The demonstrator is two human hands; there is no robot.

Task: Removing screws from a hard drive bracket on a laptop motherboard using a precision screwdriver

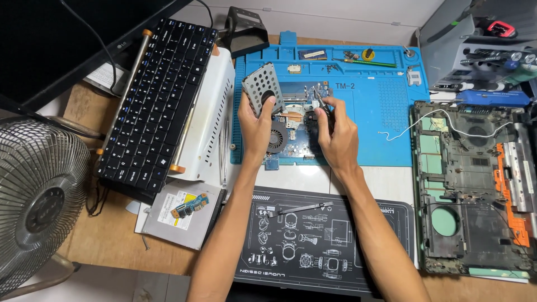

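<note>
My left hand [254, 126] holds up a perforated silver metal drive bracket [262, 88], tilted, above the left part of a blue laptop motherboard [296, 131] with a round fan [276, 140] and copper heat pipe. My right hand [335, 131] grips a small dark-handled tool [323, 106] whose tip touches the board near its upper middle. The board lies on a blue repair mat [380, 95].
A black keyboard [154, 100] leans on a white perforated box at left. A fan grille [33, 196] sits lower left. A silver optical drive [179, 212] carries a small blue board. A black printed mat [313, 240] lies near me. An open laptop base [470, 190] fills the right.
</note>
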